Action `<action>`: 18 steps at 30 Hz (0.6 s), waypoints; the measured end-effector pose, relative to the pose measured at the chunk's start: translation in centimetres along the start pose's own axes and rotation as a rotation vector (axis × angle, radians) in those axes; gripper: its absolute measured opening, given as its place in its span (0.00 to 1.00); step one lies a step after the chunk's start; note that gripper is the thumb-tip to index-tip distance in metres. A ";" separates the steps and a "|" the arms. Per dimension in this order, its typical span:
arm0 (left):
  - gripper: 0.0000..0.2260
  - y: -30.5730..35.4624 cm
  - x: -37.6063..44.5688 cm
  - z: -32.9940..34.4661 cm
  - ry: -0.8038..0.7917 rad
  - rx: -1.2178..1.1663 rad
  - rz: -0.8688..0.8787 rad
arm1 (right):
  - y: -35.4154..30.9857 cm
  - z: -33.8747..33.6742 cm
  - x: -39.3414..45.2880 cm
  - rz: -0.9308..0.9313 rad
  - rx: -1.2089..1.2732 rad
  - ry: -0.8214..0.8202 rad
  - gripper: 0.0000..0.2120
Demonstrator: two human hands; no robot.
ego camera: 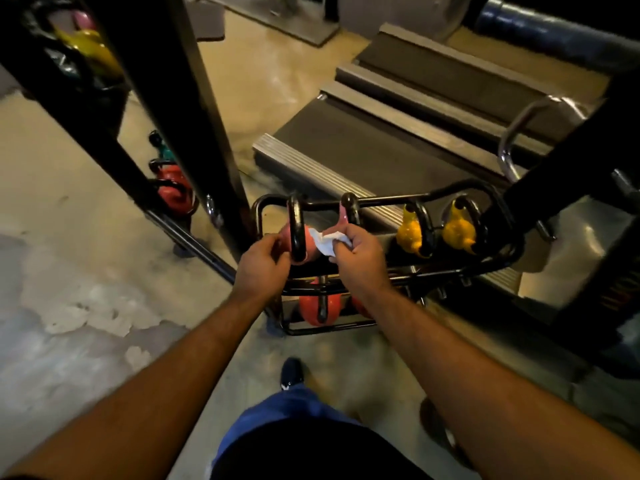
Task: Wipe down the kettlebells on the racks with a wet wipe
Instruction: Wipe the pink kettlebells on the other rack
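Pink kettlebell (289,237), perhaps half hidden

head view, downward (near, slightly blurred)

Your right hand (360,252) covers most of the second pink kettlebell (343,216). The wet wipe (323,243) is partly bunched under your fingers (341,249). The mirrored kettlebells (173,188) are blurred.

A glossy, tan concrete floor (273,74) is seen, worn to pale grey patches at the left. Treadmill decks (398,147) with ribbed metal edges are lined up at the right. Black steel uprights (204,98) are framed by dim, warm lighting.
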State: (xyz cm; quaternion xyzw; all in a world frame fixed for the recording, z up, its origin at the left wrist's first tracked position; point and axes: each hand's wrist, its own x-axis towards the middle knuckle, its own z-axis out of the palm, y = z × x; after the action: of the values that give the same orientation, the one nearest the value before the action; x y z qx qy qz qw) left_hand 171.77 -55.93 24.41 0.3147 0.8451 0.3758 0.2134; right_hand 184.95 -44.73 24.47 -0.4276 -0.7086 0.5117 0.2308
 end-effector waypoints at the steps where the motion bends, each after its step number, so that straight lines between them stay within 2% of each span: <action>1: 0.14 0.0 0.2 0.0 -0.028 -0.018 -0.003 | -0.1 0.2 0.5 -0.004 -0.016 -0.003 0.12; 5: 0.21 -0.4 1.4 -0.1 -0.104 -0.051 0.034 | -1.2 0.7 1.8 -0.036 -0.097 -0.034 0.12; 8: 0.16 0.2 2.5 -0.2 -0.163 0.009 0.063 | -2.1 1.1 2.9 -0.129 -0.110 -0.017 0.14; 12: 0.13 2.2 5.0 0.2 -0.315 0.292 -0.061 | -2.5 1.6 4.5 -0.224 -0.193 0.017 0.14; 16: 0.21 2.4 6.7 0.3 -0.423 0.333 -0.097 | -2.2 1.7 5.9 -0.211 -0.197 -0.030 0.14; 18: 0.20 2.2 7.0 0.3 -0.436 0.357 -0.094 | -2.0 1.6 6.8 -0.223 -0.206 -0.060 0.14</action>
State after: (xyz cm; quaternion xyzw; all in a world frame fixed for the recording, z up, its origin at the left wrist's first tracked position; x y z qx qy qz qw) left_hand 167.75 -49.79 25.03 0.3809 0.8459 0.1341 0.3484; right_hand 179.39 -40.10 25.00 -0.3522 -0.8069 0.4202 0.2196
